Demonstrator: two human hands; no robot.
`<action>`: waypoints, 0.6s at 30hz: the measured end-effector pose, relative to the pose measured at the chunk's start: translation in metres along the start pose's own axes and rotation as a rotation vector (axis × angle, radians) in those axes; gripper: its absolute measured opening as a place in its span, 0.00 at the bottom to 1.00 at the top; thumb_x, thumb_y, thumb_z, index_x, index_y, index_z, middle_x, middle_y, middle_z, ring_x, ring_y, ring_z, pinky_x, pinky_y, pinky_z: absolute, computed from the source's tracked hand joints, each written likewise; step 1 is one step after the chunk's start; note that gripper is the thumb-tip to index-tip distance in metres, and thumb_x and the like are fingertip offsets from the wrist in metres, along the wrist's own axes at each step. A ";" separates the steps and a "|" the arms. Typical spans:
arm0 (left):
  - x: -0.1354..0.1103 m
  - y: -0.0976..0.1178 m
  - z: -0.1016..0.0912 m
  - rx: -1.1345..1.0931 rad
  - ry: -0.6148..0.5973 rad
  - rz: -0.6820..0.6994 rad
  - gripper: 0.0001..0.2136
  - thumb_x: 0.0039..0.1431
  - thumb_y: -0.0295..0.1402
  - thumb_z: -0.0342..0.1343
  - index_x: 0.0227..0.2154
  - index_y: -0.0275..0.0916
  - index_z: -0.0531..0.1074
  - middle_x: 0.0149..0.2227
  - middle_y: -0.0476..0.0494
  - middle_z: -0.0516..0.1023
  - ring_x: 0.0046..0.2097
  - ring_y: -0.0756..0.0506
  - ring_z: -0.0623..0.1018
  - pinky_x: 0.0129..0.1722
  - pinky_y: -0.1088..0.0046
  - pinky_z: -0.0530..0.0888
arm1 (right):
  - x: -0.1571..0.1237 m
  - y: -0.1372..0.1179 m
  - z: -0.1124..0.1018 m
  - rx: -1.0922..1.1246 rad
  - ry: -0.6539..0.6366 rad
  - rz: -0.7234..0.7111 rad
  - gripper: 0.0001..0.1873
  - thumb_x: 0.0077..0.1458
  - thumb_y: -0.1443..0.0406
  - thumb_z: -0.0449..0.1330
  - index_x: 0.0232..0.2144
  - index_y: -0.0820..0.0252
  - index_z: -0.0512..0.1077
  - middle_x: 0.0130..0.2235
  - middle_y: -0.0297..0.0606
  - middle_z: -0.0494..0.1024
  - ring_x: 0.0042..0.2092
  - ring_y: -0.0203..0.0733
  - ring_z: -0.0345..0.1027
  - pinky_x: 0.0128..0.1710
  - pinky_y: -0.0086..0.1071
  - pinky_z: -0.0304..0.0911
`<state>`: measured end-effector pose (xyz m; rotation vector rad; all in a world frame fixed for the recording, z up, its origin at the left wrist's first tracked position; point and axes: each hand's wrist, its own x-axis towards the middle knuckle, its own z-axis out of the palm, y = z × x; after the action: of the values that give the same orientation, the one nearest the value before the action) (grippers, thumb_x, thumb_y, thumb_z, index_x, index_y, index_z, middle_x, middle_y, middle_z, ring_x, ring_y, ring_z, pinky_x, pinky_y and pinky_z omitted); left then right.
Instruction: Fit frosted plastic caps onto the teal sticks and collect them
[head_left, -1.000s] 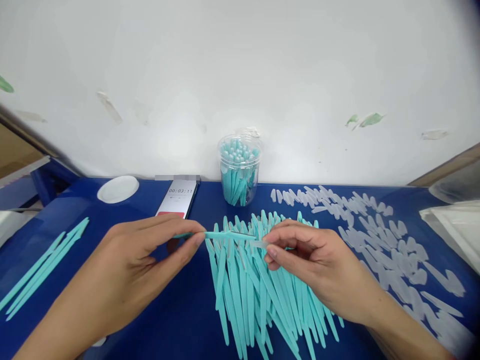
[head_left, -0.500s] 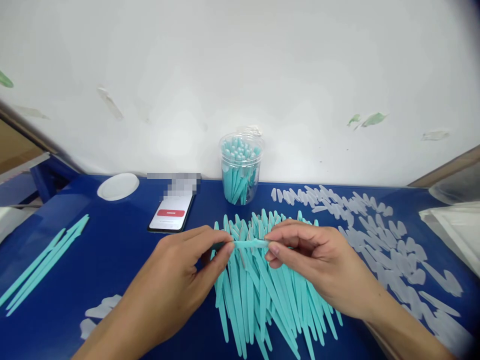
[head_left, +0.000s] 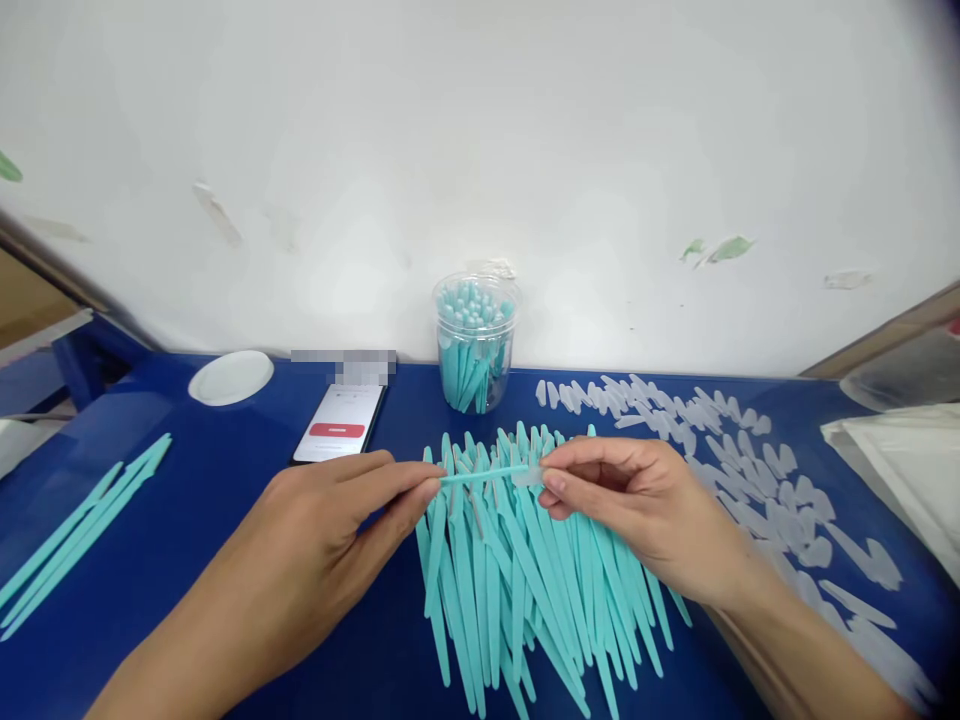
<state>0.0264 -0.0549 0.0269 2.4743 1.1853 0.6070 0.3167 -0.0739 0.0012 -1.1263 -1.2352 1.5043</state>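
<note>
My left hand (head_left: 330,530) pinches one end of a thin teal stick (head_left: 480,474) held level above a pile of teal sticks (head_left: 517,570) on the blue table (head_left: 247,480). My right hand (head_left: 637,505) pinches a small clear cap (head_left: 529,475) at the stick's other end. Both hands hover just over the pile's far edge. A clear round jar (head_left: 475,343) packed with capped teal sticks stands behind the pile, by the wall.
Many clear caps (head_left: 750,470) lie scattered to the right. A few teal sticks (head_left: 82,525) lie at the left edge. A phone (head_left: 339,424) and a white lid (head_left: 231,377) sit at the back left. White trays (head_left: 907,460) stand at the right.
My left hand slid right along the stick, then back left a little. The right hand stayed on the cap at the stick's tip. The view shifted slightly.
</note>
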 end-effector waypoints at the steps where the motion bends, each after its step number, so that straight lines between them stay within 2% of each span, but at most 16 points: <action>1: 0.000 0.000 -0.001 -0.014 -0.024 -0.012 0.13 0.76 0.41 0.52 0.48 0.48 0.82 0.36 0.48 0.84 0.35 0.46 0.82 0.35 0.74 0.77 | 0.000 0.000 0.000 -0.003 -0.017 -0.004 0.05 0.59 0.62 0.74 0.39 0.52 0.87 0.35 0.35 0.86 0.36 0.35 0.81 0.40 0.25 0.79; 8: -0.002 -0.002 -0.007 -0.067 -0.108 -0.065 0.15 0.75 0.41 0.51 0.38 0.44 0.81 0.28 0.50 0.80 0.27 0.49 0.76 0.29 0.76 0.72 | 0.000 0.001 0.001 -0.005 -0.046 -0.012 0.04 0.60 0.64 0.73 0.39 0.51 0.87 0.35 0.35 0.85 0.37 0.34 0.81 0.41 0.25 0.79; 11: -0.002 -0.001 -0.007 -0.090 -0.127 -0.067 0.16 0.76 0.41 0.51 0.37 0.44 0.82 0.27 0.51 0.80 0.27 0.49 0.76 0.29 0.76 0.72 | 0.001 -0.001 0.002 0.012 -0.053 -0.012 0.05 0.58 0.65 0.74 0.39 0.52 0.87 0.35 0.35 0.85 0.36 0.35 0.80 0.39 0.27 0.79; 15: 0.000 0.008 0.002 -0.122 -0.102 -0.060 0.16 0.76 0.39 0.51 0.37 0.45 0.82 0.29 0.49 0.81 0.28 0.48 0.77 0.30 0.74 0.74 | 0.000 -0.001 0.009 0.034 -0.082 0.021 0.07 0.55 0.67 0.76 0.38 0.53 0.87 0.33 0.34 0.84 0.34 0.35 0.79 0.38 0.27 0.79; 18: 0.002 0.015 0.010 -0.130 -0.094 -0.058 0.16 0.76 0.37 0.50 0.36 0.45 0.82 0.27 0.50 0.80 0.27 0.49 0.77 0.27 0.74 0.72 | -0.001 0.002 0.019 0.038 -0.077 0.054 0.06 0.55 0.65 0.76 0.37 0.53 0.87 0.33 0.35 0.85 0.34 0.35 0.79 0.38 0.27 0.79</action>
<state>0.0427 -0.0633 0.0255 2.3248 1.1406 0.5284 0.2982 -0.0790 0.0011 -1.0942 -1.2315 1.6184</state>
